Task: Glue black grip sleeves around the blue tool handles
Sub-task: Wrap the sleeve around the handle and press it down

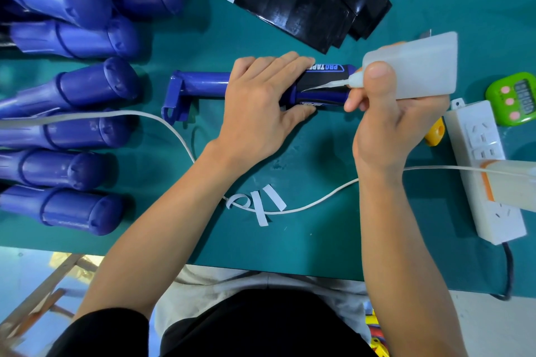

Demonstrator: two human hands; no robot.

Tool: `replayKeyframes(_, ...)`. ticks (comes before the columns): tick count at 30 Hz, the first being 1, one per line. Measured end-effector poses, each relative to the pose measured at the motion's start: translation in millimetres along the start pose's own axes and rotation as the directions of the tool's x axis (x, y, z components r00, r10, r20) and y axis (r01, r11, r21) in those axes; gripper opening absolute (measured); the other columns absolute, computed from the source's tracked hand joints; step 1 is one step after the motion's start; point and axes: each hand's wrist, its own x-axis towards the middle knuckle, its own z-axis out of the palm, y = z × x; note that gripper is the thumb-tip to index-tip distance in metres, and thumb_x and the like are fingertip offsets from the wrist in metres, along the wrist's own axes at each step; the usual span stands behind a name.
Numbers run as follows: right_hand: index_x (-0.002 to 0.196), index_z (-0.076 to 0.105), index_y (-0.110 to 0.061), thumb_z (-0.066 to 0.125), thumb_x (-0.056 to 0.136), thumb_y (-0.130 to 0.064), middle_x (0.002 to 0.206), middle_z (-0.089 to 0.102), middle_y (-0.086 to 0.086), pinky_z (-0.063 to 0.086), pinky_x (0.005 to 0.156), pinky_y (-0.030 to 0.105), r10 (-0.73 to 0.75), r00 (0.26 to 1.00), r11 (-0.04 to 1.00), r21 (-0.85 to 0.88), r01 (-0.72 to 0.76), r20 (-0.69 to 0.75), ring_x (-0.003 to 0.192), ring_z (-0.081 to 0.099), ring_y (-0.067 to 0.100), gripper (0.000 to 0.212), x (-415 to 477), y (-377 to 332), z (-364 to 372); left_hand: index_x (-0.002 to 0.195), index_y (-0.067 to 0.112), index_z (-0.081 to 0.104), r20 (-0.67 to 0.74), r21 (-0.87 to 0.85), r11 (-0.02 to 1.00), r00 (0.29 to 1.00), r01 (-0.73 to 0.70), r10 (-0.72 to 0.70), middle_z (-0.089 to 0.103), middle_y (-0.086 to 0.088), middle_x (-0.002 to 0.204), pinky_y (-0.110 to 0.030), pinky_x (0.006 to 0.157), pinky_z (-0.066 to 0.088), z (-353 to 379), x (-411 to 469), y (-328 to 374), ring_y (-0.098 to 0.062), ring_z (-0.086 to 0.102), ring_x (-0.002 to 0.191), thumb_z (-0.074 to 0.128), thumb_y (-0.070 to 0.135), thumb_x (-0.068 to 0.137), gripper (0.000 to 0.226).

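The blue tool handle lies lengthwise on the green work mat at the middle of the bench, with its bracket end to the left. A black grip sleeve with printed lettering is wrapped round its right end, and along the seam one edge stands slightly lifted. The left hand clamps the handle and the left part of the sleeve, fingers curled over the top and thumb against the near side. The right hand grips a translucent glue bottle, and the tip of its nozzle rests at the open seam. The step in hand appears to be gluing that seam. Apply a thin, even line under the lifted edge and squeeze lightly, since excess would likely spread onto the printed face or the fingers. Hold the sleeve taut so the edge cannot creep, and press it down only once the nozzle is clear. Unused black sleeves lie fanned beyond the handle, and bare blue handles are stacked at the left. Peeled white backing strips and a white cable lie nearer the person. A power strip and a green timer sit at the right.
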Motion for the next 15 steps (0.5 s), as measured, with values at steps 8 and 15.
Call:
replayKeyframes(8,0.079,0.065,-0.021,0.072,0.098,-0.038,0.063,0.065,-0.006,0.046,0.059,0.029,0.019,1.0,1.0,0.015,-0.019,0.001,0.05,0.059,0.027,0.026,1.1,3.4,-3.9,0.129,0.012,0.072,0.007,0.004,1.0,1.0,0.009,-0.009,0.07,0.001,0.132,-0.037,0.098,0.037,-1.6,0.8,1.1,-0.025,0.067,0.109,0.087,0.042,0.079,0.06)
replayKeyframes(15,0.078,0.062,-0.011,0.071,0.099,-0.036,0.064,0.065,-0.009,0.046,0.059,0.028,-0.004,1.0,1.0,0.018,0.004,0.016,0.05,0.059,0.026,0.034,2.1,7.1,-8.9,0.13,0.012,0.071,0.016,0.006,1.0,1.0,0.013,-0.013,0.07,0.001,0.133,-0.037,0.099,0.037,-0.9,0.0,1.9,-0.023,0.067,0.11,0.086,0.043,0.079,0.061)
